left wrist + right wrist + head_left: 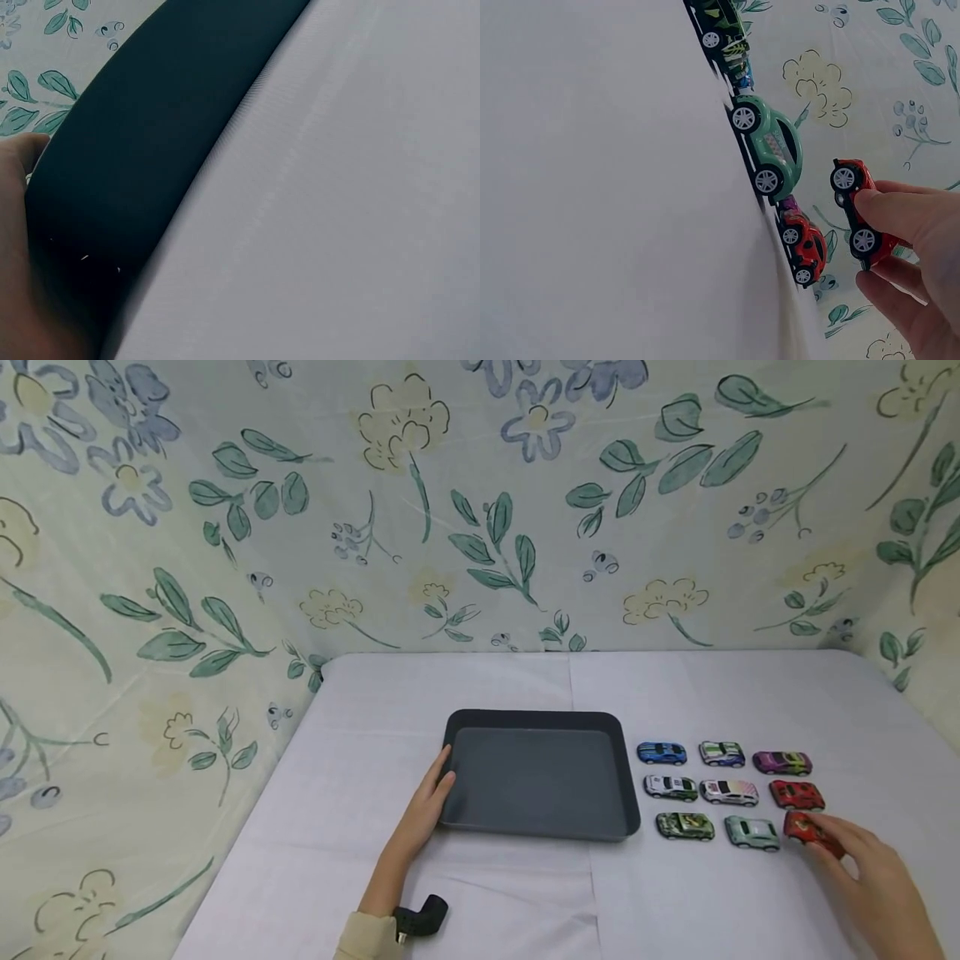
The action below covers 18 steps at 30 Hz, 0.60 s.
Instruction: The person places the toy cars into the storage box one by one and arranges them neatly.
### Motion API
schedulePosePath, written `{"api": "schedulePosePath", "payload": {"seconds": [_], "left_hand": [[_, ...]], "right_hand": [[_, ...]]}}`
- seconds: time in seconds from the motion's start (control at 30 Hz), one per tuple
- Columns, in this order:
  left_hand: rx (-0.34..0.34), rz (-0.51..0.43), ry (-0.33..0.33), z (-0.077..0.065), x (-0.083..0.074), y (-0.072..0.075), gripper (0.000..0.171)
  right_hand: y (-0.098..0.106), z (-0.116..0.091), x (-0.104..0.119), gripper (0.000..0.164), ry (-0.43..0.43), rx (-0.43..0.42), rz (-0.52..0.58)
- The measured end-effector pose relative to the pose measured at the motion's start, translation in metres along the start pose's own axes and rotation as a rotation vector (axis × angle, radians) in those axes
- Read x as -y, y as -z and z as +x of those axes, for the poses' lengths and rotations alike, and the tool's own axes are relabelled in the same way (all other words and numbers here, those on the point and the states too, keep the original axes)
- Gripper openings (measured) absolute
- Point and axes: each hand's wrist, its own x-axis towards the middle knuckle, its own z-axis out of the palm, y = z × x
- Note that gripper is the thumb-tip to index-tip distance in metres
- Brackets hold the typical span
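In the head view, my left hand (422, 810) grips the left wall of the dark grey rectangular tray (540, 833). The tray's outer wall (150, 127) fills much of the left wrist view, with part of the hand at its edge. My right hand (873, 868) pinches a red toy car (804, 828) between thumb and fingers. The right wrist view shows this car (864, 217) raised off the table. Closest to it are a mint-green toy car (752, 832) on its left and another red toy car (797, 794) behind it.
Right of the tray, more toy cars stand in rows: blue (662, 753), white-and-green (722, 754), purple (782, 763), white police-style (671, 787), pale pink-and-white (729, 792) and camouflage green (685, 826). A white cloth (337, 860) covers the table. Floral fabric (480, 527) hangs behind.
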Motion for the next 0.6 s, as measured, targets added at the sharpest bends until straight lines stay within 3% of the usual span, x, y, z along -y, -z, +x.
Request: {"api": "schedulePosePath", "payload": {"seconds": [0.23,0.6], "left_hand": [[0.000,0.020,-0.003,-0.006,-0.012,0.000,0.052],[-0.001,0.022,-0.017,-0.004,-0.009,0.000,0.052]], "right_hand": [[0.002,-0.006,0.014,0.045,0.033,-0.064,-0.024],[0.011,-0.006,0.046,0.044,0.110,-0.034,0.003]]}}
